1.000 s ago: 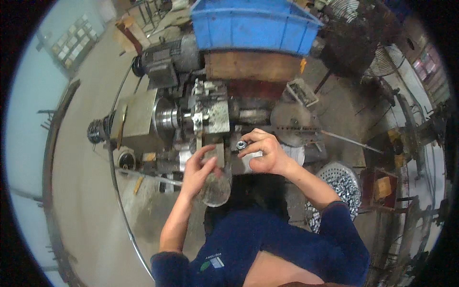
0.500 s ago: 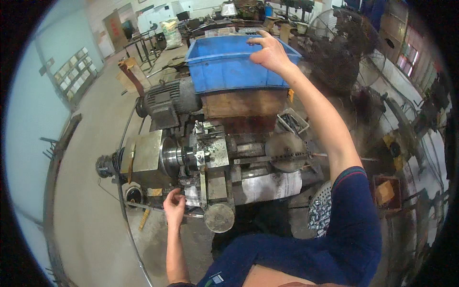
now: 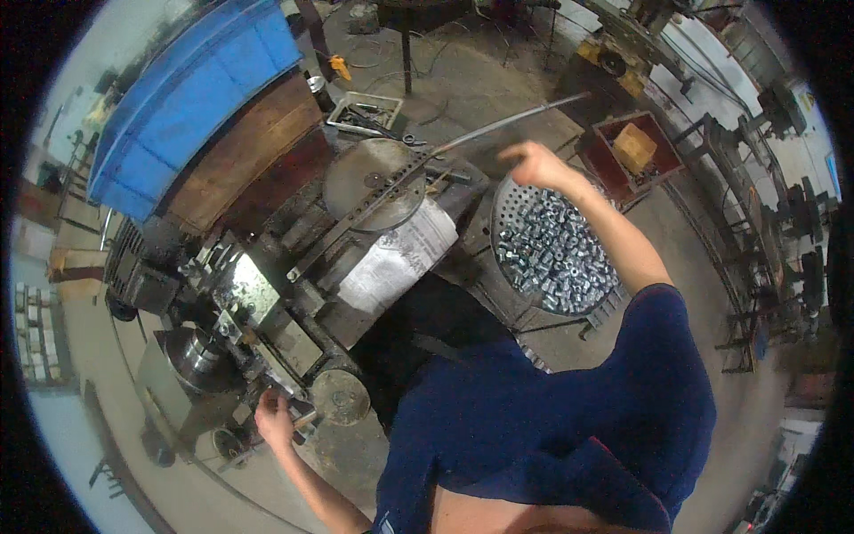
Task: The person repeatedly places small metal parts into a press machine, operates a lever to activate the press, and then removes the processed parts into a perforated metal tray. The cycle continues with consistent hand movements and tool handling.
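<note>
My right hand [image 3: 541, 169] hangs over the rim of a round perforated pan [image 3: 509, 209], index finger stretched out, no part visible in it. Many small shiny metal cylinders [image 3: 565, 254] fill much of that pan. Down at the left, my left hand [image 3: 274, 420] has its fingers curled beside the front of a small lathe, close to a metal rod [image 3: 304, 418] and a round handwheel [image 3: 340, 397]. What its fingers close on, if anything, is too small to tell. The lathe's chuck [image 3: 201, 356] and tool slide [image 3: 245, 289] lie just beyond.
A blue plastic bin [image 3: 200, 89] rests on a wooden box [image 3: 245, 147] at the far left. Flat on the lathe bed lies printed paper [image 3: 400, 258] near a large disc [image 3: 374, 182]. A tool tray [image 3: 365, 111], a long bar [image 3: 507, 120] and a reddish box [image 3: 636, 151] stand farther off.
My view has swung to the right. My right hand has moved from above the blue bin to the pan of metal cylinders. The left hand stays by the lathe's front.
</note>
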A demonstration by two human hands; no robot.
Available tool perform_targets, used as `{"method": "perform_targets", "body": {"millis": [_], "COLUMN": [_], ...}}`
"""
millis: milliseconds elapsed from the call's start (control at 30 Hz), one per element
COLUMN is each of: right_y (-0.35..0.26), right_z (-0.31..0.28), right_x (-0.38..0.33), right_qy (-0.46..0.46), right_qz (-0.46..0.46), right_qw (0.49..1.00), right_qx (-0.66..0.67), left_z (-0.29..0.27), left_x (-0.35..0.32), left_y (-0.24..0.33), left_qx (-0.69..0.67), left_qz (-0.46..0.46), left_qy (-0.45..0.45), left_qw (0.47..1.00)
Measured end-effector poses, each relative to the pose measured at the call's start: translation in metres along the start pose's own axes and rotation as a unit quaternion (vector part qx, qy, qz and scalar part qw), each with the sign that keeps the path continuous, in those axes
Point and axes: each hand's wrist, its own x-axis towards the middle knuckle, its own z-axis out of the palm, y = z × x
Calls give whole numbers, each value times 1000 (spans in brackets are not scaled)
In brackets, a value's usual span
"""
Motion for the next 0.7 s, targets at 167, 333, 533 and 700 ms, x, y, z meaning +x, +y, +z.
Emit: {"method": "perform_targets", "body": {"millis": [167,333,533,700], "right_y": [74,70,84,79], "right_z": [60,77,98,103], "right_x": [-48,-43,-34,-42], "right_qy": [-116,-216,-154,-142], "right_qz": [82,70,98,72], "right_qw": [969,937,952,942], "right_qx": [-203,-266,-247,-296], "left_z": [2,8,1,3], "left_x": [3,-4,-9,-7], "left_y": [0,-14,8,-2], "left_qx": [14,55,37,61], "left_qz": [-34,-16,-30,-64], "left_qy": [3,97,102,81], "left_qw": [999,994,994,993]}}
